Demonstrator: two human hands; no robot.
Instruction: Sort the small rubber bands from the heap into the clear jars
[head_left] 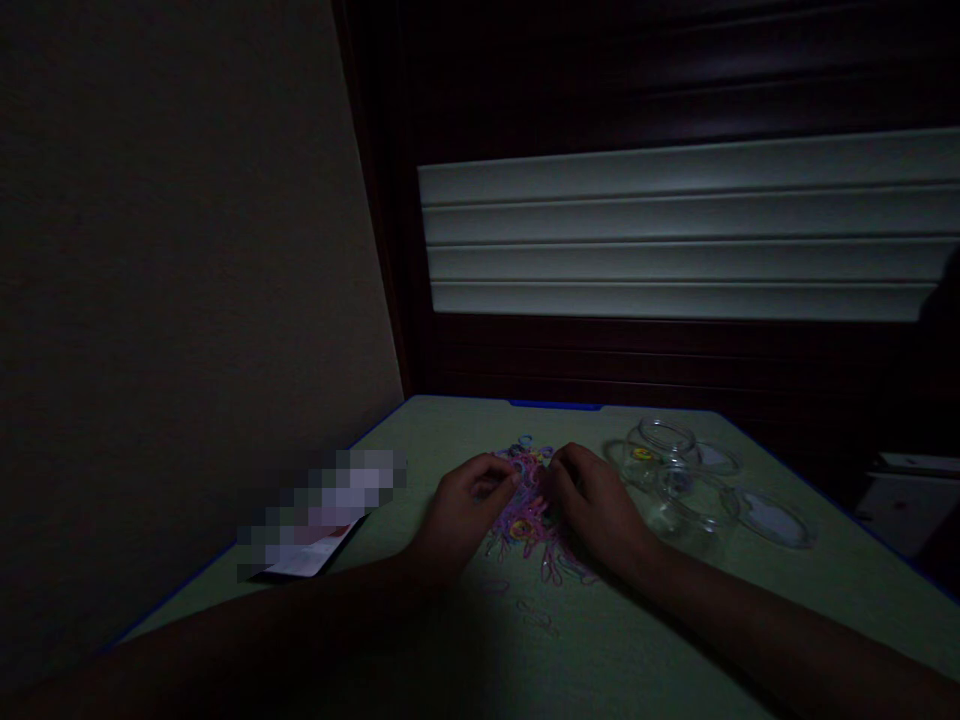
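Observation:
A loose heap of small coloured elastic bands [527, 505], mostly pink and purple with some yellow and blue, lies on the pale green table [435, 430]. My left hand [472, 505] is at the heap's left side, thumb and index finger pinched together over it; whatever is between them is too small and dark to make out. On the other side, my right hand [592, 505] reaches into the heap with fingers curled and their tips bent down. Its fingertips are partly hidden, and so is anything they hold. A few stray bands [538, 617] lie nearer to me.
To the right stand two clear jars, a far jar [660, 440] with something yellow at it and a near jar [694, 505]. A round clear lid [776, 517] lies beside them. At left is a partly blurred phone-like device [307, 555]. A wall borders the left side.

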